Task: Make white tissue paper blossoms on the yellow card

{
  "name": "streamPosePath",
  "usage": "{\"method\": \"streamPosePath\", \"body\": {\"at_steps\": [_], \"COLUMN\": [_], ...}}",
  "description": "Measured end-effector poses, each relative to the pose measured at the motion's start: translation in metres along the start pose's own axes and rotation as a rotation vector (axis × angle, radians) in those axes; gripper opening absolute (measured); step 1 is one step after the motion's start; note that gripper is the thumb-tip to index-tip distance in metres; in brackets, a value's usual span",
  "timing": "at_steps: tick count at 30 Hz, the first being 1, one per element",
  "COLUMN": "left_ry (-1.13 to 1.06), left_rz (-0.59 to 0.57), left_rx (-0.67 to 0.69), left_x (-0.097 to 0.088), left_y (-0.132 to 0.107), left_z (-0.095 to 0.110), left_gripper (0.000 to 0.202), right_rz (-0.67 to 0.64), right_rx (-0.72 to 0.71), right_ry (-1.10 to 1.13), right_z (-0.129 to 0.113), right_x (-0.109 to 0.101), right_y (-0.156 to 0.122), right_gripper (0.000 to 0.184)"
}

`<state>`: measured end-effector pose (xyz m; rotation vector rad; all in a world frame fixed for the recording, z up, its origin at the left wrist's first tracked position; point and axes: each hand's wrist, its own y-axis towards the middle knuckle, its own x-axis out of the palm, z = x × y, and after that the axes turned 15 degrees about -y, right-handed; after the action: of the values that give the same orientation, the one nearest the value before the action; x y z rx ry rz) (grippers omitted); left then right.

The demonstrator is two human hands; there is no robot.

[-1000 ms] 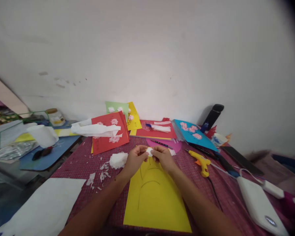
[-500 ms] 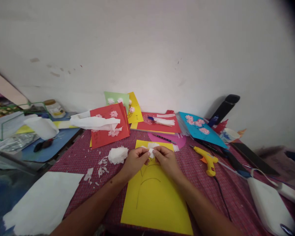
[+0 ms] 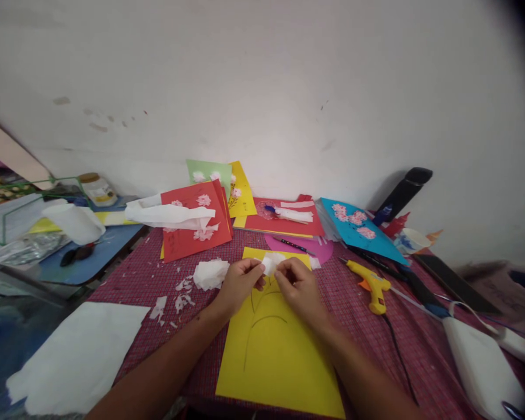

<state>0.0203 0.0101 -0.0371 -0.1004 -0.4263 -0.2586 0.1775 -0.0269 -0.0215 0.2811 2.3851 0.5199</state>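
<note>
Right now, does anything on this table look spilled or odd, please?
Torn white scraps lie strewn over the checked cloth, left of the tissue piece the left hand and right hand pinch; nothing else stands out.

Bare hands (image 3: pixel 238 284), bare forearms (image 3: pixel 170 359)

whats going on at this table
A person is pinching a small piece of white tissue between the left hand and right hand, above the far end of a yellow sheet marked with pencil curves. A wad of tissue lies to the left, a yellow glue gun to the right. A red card and a blue card with paper flowers lie near the wall.
</note>
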Motion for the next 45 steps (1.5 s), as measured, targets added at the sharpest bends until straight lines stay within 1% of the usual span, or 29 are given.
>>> {"method": "streamPosePath", "body": {"at_steps": [2, 5, 12, 16, 20, 22, 26, 29, 33, 38, 43, 45], "left_ry": [-0.013, 0.01, 0.177, 0.31, 0.427, 0.448, 0.358, 0.307, 0.269, 0.191, 0.038, -0.004], "left_rz": [-0.001, -0.011, -0.021, -0.021, -0.051, -0.073, -0.1, -0.063, -0.025, -0.027, 0.005, 0.039], "left_rx": [-0.006, 0.009, 0.12, 0.204, 0.289, 0.302, 0.224, 0.169, 0.131, 0.096, 0.046, 0.041], "left_x": [0.0, 0.001, 0.002, 0.004, 0.005, 0.006, 0.005, 0.003, 0.001, 0.002, 0.002, 0.001], "left_y": [0.0, -0.001, -0.003, -0.006, -0.009, -0.01, -0.007, -0.005, -0.003, -0.004, -0.003, -0.001], "left_z": [0.0, 0.0, 0.002, 0.003, 0.005, 0.005, 0.004, 0.002, 0.001, 0.003, 0.002, 0.001], "left_gripper": [0.028, 0.027, 0.023, 0.02, 0.017, 0.015, 0.018, 0.018, 0.016, 0.016, 0.017, 0.018], "right_rz": [-0.022, -0.038, -0.1, -0.142, -0.145, -0.14, -0.112, -0.102, -0.097, -0.099, -0.044, -0.026], "right_rx": [-0.037, -0.04, 0.098, 0.141, 0.171, 0.201, 0.234, 0.243, 0.269, 0.32, 0.369, 0.379], "right_ry": [-0.033, -0.038, 0.124, 0.213, 0.199, 0.186, 0.18, 0.193, 0.261, 0.366, 0.395, 0.404], "right_z": [0.001, 0.004, 0.006, 0.003, 0.002, 0.003, 0.005, 0.008, 0.012, 0.012, 0.015, 0.017], "right_x": [0.003, 0.008, 0.009, 0.007, 0.007, 0.007, 0.008, 0.008, 0.01, 0.008, 0.008, 0.008], "right_y": [-0.001, -0.001, 0.001, 0.002, 0.004, 0.005, 0.006, 0.005, 0.003, 0.003, 0.005, 0.006], "right_gripper": [0.004, 0.005, 0.013, 0.015, 0.017, 0.018, 0.018, 0.017, 0.012, 0.008, 0.001, 0.005]}}
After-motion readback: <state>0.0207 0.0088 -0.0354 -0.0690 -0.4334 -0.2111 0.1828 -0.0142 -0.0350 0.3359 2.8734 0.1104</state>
